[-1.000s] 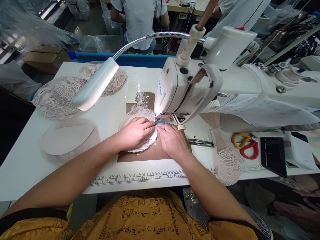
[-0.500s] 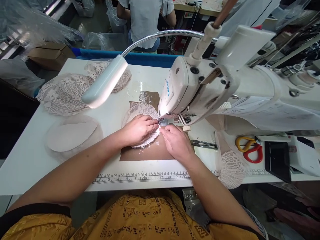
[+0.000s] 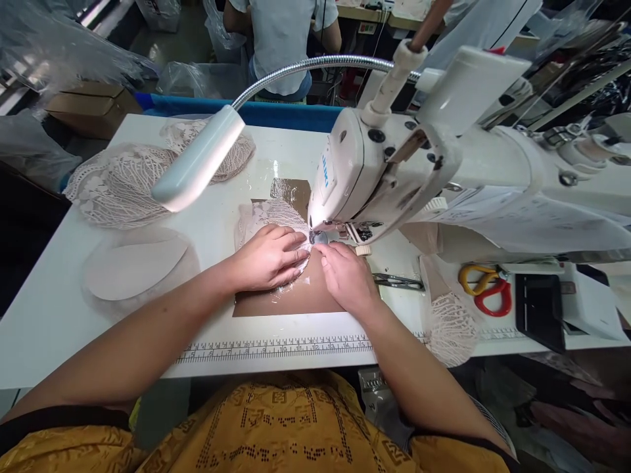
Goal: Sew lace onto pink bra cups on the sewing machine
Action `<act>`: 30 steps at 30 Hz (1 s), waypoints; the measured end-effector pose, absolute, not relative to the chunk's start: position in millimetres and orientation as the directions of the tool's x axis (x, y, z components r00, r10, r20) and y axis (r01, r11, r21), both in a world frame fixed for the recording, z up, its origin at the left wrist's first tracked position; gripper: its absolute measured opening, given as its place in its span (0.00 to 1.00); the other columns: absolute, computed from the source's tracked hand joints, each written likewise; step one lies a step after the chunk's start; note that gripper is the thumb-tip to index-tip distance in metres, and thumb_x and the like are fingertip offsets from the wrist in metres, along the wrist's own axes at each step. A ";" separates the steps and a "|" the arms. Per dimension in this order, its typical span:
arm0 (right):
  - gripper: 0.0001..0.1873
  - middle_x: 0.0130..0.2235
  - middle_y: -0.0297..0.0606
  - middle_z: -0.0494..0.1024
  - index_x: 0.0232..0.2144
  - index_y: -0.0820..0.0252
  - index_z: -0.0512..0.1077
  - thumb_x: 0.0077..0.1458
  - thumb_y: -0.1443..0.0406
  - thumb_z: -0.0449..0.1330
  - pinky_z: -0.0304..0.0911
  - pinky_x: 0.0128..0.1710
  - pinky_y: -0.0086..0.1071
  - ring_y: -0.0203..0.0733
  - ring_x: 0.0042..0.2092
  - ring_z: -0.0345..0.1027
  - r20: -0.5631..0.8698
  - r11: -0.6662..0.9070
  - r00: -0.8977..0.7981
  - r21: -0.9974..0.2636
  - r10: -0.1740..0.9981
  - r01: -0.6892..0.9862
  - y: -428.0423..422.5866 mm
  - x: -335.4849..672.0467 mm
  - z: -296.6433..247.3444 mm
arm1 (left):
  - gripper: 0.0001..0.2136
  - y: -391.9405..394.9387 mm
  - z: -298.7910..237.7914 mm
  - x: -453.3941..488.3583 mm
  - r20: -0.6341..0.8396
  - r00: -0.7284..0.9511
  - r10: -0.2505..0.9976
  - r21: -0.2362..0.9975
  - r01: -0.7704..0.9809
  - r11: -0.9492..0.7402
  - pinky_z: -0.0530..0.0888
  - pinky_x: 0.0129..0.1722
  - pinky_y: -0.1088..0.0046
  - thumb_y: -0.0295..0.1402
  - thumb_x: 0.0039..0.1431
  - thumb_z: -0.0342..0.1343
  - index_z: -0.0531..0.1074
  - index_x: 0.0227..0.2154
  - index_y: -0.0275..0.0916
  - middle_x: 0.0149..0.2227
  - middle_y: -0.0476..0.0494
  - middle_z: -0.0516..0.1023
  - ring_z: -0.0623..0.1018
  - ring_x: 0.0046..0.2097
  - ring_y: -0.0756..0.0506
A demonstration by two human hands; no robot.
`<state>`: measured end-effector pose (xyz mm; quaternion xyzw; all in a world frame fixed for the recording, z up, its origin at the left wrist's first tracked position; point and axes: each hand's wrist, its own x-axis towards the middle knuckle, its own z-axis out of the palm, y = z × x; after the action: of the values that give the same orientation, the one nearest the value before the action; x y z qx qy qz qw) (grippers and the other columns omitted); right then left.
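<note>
A white sewing machine (image 3: pixel 352 174) stands over a rounded piece of white lace fabric (image 3: pixel 271 213), whose right edge lies at the needle area. My left hand (image 3: pixel 271 259) rests flat on the lace with its fingers spread, the fingertips just left of the presser foot. My right hand (image 3: pixel 348 272) is on the other side, fingers curled and thumb and forefinger closed at the lace's edge in front of the foot. The needle tip is too small to make out. Under the lace lies a brown sheet (image 3: pixel 280 305) on the white table.
A lamp (image 3: pixel 197 157) on a bendable neck hangs over the table. Lace pieces (image 3: pixel 118 184) and pale oval pads (image 3: pixel 138 269) lie left. Tweezers (image 3: pixel 398 282), scissors (image 3: pixel 486 289) and another lace piece (image 3: pixel 451 328) lie right. A ruler strip (image 3: pixel 280 348) runs along the front. A person (image 3: pixel 280 43) sits beyond.
The lace has turned under the needle. My left hand has flattened, its fingers spreading and shifting toward me. My right hand keeps close to the foot. The whole view has shifted slightly.
</note>
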<state>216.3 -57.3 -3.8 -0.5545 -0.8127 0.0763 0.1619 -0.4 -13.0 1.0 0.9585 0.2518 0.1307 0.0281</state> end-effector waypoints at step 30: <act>0.20 0.41 0.41 0.76 0.49 0.59 0.75 0.59 0.72 0.50 0.53 0.38 0.35 0.44 0.38 0.63 0.090 0.422 -0.412 -0.182 0.907 0.888 -62.8 212.6 1.7 | 0.18 -17.8 2.3 6.5 0.233 0.827 0.512 0.160 0.487 -0.859 0.68 0.51 0.55 0.38 0.67 0.48 0.72 0.52 0.33 0.56 0.35 0.74 0.71 0.54 0.35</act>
<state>212.6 -62.8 1.7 -0.5351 -0.8386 0.0530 0.0873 6.5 -17.8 2.3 0.9545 0.2615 0.1351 0.0469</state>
